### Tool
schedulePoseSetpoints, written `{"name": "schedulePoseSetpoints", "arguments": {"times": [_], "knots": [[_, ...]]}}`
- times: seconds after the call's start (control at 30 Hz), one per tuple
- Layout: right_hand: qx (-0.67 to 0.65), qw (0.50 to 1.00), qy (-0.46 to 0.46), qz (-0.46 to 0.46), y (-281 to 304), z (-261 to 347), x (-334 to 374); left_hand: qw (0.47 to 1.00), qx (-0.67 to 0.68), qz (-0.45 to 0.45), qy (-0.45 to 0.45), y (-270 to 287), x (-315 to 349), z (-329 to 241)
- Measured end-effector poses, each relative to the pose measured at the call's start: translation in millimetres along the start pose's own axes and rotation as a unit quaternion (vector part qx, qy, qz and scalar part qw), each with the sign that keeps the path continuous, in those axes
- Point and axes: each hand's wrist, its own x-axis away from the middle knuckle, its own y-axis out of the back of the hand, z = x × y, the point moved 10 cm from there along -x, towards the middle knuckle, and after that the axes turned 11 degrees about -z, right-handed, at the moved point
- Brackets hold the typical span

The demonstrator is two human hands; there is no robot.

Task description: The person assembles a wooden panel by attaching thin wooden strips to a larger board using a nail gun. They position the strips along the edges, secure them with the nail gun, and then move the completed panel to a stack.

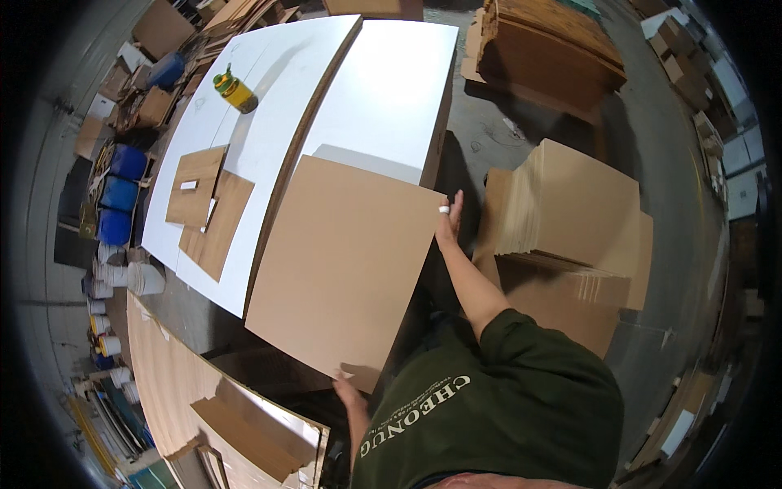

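A large flat brown board [342, 261], its exact material unclear, lies over the near part of a white-topped table [383, 90]. A shadow along its far edge suggests that edge is slightly raised. My right hand [448, 222] is at the board's right corner, a white wrap on one digit, the thumb on the edge and the fingers stretched up beside it. At the near edge my left hand [350, 393] grips the board; its fingers are partly hidden.
On a white panel [269, 90] to the left are a yellow-green bottle [236, 90] and two wood-grain pieces [195, 187]. Stacked brown boards [586, 204] stand at my right. A wooden crate [550, 61] is beyond them. Blue drums [120, 194] line the left, and a wood-grain panel [163, 367] is near left.
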Motion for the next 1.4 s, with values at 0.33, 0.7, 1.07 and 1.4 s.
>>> {"name": "schedulePoseSetpoints", "arguments": {"times": [0.33, 0.7, 1.07, 1.4], "knots": [[0.088, 0.992, -0.035, -0.084, -12.5, 12.1, -13.4, 0.988, -0.050, -0.137, -0.052, -0.7, 11.8, -6.3], [0.128, 0.984, 0.107, -0.066, -49.6, 36.6, -27.0, 0.989, -0.027, -0.143, 0.009, -28.6, 28.4, -21.4], [0.170, 0.954, 0.240, -0.056, -106.3, 77.0, -27.8, 0.981, 0.047, -0.175, -0.067, -11.9, -19.2, 41.8], [0.169, 0.835, 0.491, 0.182, -2.6, 59.7, 245.6, 0.979, -0.185, 0.079, -0.036, 20.4, 39.3, 70.6]]}}
